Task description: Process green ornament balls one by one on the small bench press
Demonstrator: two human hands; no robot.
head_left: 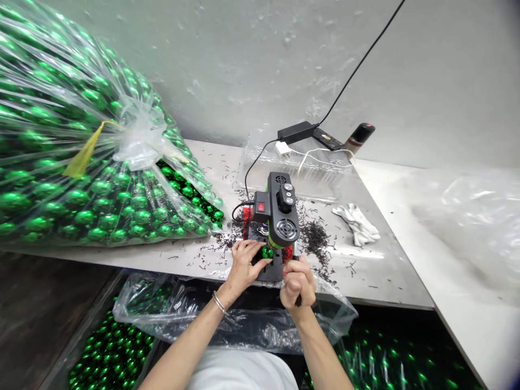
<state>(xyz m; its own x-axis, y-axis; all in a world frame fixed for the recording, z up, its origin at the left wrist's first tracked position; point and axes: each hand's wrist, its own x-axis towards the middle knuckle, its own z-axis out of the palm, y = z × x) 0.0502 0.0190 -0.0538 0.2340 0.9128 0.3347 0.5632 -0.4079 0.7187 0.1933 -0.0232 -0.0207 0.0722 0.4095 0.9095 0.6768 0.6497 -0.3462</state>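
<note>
The left hand [242, 265] is angling inward, its fingers [252, 249] pinching a shiny green ball [267, 252] by a black round-ended machine [283, 208]; the right hand [298, 281] is gripping a black lever handle [299, 300].

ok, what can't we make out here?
Head view, all three:
Black lever handle: mostly hidden by the right hand.
Clear plastic bag of shiny green balls: cut off by the left edge.
Markings on the black machine's silver buttons: too small.

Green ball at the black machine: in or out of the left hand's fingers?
In: the green ball sits between thumb and forefinger of the left hand, below the black machine's front end.
</note>
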